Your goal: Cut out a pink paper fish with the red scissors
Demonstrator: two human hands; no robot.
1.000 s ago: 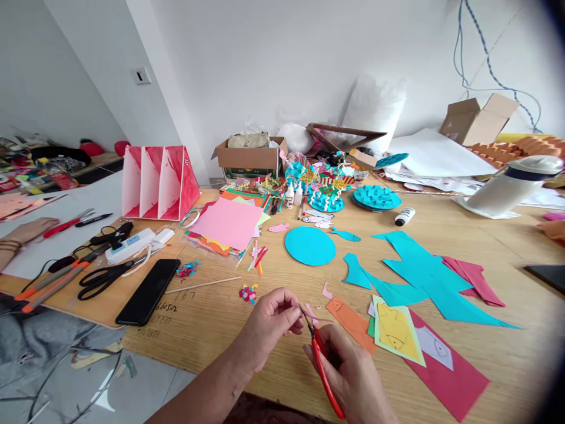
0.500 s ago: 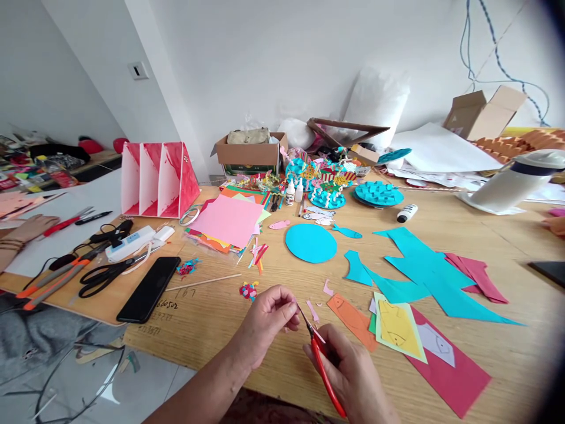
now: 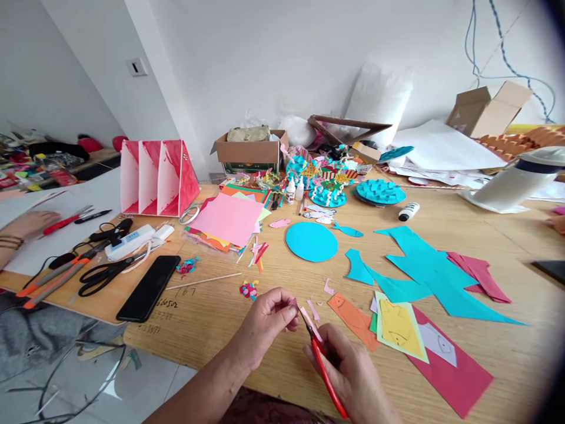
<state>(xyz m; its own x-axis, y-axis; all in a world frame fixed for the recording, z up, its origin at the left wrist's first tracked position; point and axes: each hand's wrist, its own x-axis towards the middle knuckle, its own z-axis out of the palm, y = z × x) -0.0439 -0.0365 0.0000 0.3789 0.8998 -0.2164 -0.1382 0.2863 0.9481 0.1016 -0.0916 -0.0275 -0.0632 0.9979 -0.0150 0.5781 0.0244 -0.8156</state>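
My right hand point(image 3: 348, 368) is closed around red-handled scissors point(image 3: 325, 371), whose blades point away from me toward my left fingertips. Thumb and fingers of my left hand point(image 3: 276, 315) pinch a tiny dark pinkish paper piece, mostly hidden by the fingertips. A narrow pink strip shows along the scissor blades. Just beyond lie pink paper scraps point(image 3: 313, 310). To the right are an orange paper point(image 3: 353, 321) with a fish outline, a yellow fish drawing point(image 3: 397, 324) on pale paper, and a red sheet point(image 3: 459, 377) under a lilac fish piece point(image 3: 438, 344).
A blue paper oval point(image 3: 311, 242) and blue offcuts point(image 3: 424, 271) lie farther out. Coloured sheets point(image 3: 227, 218), a phone point(image 3: 149, 288) and black scissors point(image 3: 103, 277) are to the left. Another person's hand point(image 3: 37, 224) rests at far left. A white flask point(image 3: 516, 179) lies at right.
The pink strip by the scissor blades has shifted up and left, closer to my left fingertips. My hands stay nearly in place. The other person's hand has moved slightly.
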